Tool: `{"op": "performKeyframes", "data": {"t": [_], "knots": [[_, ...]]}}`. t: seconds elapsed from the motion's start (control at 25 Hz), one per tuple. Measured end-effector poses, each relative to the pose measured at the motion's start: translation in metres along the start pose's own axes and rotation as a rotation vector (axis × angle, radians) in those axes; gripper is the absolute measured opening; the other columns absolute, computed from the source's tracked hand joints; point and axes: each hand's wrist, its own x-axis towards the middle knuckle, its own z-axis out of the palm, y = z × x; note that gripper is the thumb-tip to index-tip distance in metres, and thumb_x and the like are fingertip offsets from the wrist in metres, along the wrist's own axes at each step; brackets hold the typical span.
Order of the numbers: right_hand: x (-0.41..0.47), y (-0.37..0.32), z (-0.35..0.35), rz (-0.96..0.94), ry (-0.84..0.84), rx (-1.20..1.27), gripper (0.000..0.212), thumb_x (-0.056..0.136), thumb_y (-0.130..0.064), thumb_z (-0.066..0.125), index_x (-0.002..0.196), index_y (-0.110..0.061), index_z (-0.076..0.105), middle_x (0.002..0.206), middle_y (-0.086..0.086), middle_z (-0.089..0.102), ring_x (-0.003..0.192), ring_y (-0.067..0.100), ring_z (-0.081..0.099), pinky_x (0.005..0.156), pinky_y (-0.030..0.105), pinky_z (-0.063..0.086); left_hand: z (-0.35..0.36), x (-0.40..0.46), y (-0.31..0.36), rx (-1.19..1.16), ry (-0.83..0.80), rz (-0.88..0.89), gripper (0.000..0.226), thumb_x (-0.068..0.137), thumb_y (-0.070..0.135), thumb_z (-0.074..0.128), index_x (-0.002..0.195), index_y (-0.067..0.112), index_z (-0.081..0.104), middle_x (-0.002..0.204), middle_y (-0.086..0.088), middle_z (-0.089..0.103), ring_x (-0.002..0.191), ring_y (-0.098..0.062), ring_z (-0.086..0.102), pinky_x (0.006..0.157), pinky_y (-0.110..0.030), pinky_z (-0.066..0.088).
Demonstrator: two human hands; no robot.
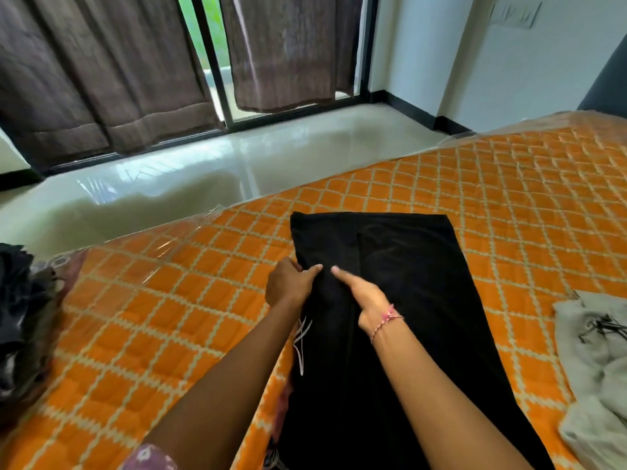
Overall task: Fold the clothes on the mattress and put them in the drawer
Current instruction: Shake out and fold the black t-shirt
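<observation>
A long black garment lies spread flat down the middle of the orange quilted mattress, running from near me to its far hem. My left hand grips the garment's left edge, fingers curled into the cloth. My right hand, with a pink thread bracelet on the wrist, lies on the cloth just beside it; its fingers look curled into a fold, though black on black hides the detail. A white drawstring trails at the left edge under my left forearm.
A grey-white garment with a dark print lies crumpled at the mattress's right edge. A dark heap of clothes sits at the left edge. Beyond the mattress are a glossy pale floor, brown curtains and a glass door. No drawer is in view.
</observation>
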Motion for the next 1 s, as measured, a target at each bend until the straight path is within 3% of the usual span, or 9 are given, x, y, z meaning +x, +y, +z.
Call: {"op": "performKeyframes", "data": {"t": [0.12, 0.24, 0.32, 0.52, 0.6, 0.68, 0.8, 0.92, 1.0], "knots": [[0.024, -0.018, 0.002, 0.034, -0.054, 0.183, 0.039, 0.09, -0.035, 0.061, 0.113, -0.004, 0.067, 0.106, 0.016, 0.07, 0.096, 0.028, 0.068, 0.09, 0.041, 0.054, 0.006, 0.028, 0.01, -0.074, -0.031, -0.076, 0.049, 0.082, 0.054, 0.064, 0.102, 0.01, 0.06, 0.1, -0.006, 0.064, 0.092, -0.028, 0.061, 0.07, -0.034, 0.048], [0.038, -0.041, 0.01, -0.04, -0.064, 0.116, 0.013, 0.094, -0.007, 0.054, 0.102, -0.006, 0.064, 0.091, 0.012, 0.067, 0.076, 0.02, 0.066, 0.064, 0.03, 0.059, 0.003, 0.054, 0.031, -0.372, -0.071, -0.157, 0.02, 0.088, 0.019, 0.062, 0.106, 0.009, 0.061, 0.104, -0.009, 0.065, 0.082, -0.023, 0.059, 0.061, -0.029, 0.044], [0.042, -0.06, 0.013, -0.107, -0.063, 0.082, 0.024, 0.093, 0.004, 0.049, 0.11, -0.009, 0.06, 0.091, 0.009, 0.064, 0.075, 0.017, 0.063, 0.059, 0.028, 0.057, -0.006, 0.071, 0.038, -0.663, -0.135, -0.245, 0.03, 0.089, 0.008, 0.062, 0.118, 0.009, 0.059, 0.106, -0.01, 0.064, 0.08, -0.02, 0.059, 0.055, -0.029, 0.043], [0.057, -0.064, 0.01, -0.159, 0.057, -0.02, 0.052, 0.091, 0.016, 0.04, 0.137, -0.01, 0.046, 0.123, 0.016, 0.059, 0.093, 0.022, 0.06, 0.082, 0.036, 0.052, -0.001, 0.084, 0.021, -0.783, -0.174, -0.243, 0.038, 0.091, -0.002, 0.056, 0.128, 0.008, 0.058, 0.128, -0.013, 0.06, 0.101, -0.026, 0.061, 0.077, -0.035, 0.053], [0.054, -0.064, 0.009, -0.308, 0.078, -0.029, 0.057, 0.093, 0.013, 0.04, 0.143, -0.015, 0.039, 0.137, 0.014, 0.05, 0.106, 0.02, 0.057, 0.089, 0.035, 0.049, 0.003, 0.086, 0.015, -0.856, -0.135, -0.139, 0.055, 0.092, -0.005, 0.053, 0.143, 0.014, 0.041, 0.145, -0.01, 0.045, 0.123, -0.026, 0.052, 0.088, -0.034, 0.051], [0.047, -0.073, -0.011, -0.579, 0.322, -0.425, 0.052, 0.094, 0.002, 0.047, 0.141, -0.019, 0.042, 0.137, 0.01, 0.05, 0.111, 0.019, 0.055, 0.093, 0.035, 0.046, 0.0, 0.08, 0.019, -0.574, -0.11, 0.139, 0.071, 0.094, 0.004, 0.053, 0.152, 0.024, 0.016, 0.158, -0.011, 0.018, 0.143, -0.027, 0.025, 0.107, -0.04, 0.036], [0.039, -0.082, -0.086, -0.619, 0.813, -1.121, 0.046, 0.094, -0.022, 0.053, 0.138, -0.013, 0.043, 0.139, 0.013, 0.046, 0.126, 0.032, 0.044, 0.101, 0.048, 0.036, 0.017, 0.048, 0.039, 0.421, 0.007, 0.609, 0.062, 0.098, 0.039, 0.044, 0.151, 0.032, 0.013, 0.161, -0.004, -0.007, 0.148, -0.019, -0.009, 0.116, -0.048, -0.004], [0.021, -0.081, -0.138, -0.325, 0.85, -1.208, 0.048, 0.094, -0.038, 0.053, 0.128, -0.005, 0.05, 0.132, 0.019, 0.049, 0.122, 0.038, 0.045, 0.097, 0.047, 0.039, 0.058, 0.007, 0.04, 0.778, -0.219, 0.679, 0.068, 0.094, 0.064, 0.019, 0.152, 0.033, 0.001, 0.16, -0.003, -0.013, 0.146, -0.019, -0.016, 0.113, -0.051, -0.015], [0.018, -0.081, -0.149, -0.331, 0.74, -1.096, 0.041, 0.091, -0.036, 0.058, 0.119, -0.006, 0.058, 0.121, 0.018, 0.059, 0.112, 0.037, 0.054, 0.087, 0.038, 0.044, 0.069, 0.002, 0.029, 0.87, -0.3, 0.622, 0.074, 0.091, 0.069, 0.014, 0.151, 0.032, -0.006, 0.159, -0.003, -0.016, 0.146, -0.02, -0.018, 0.114, -0.051, -0.015]]}}
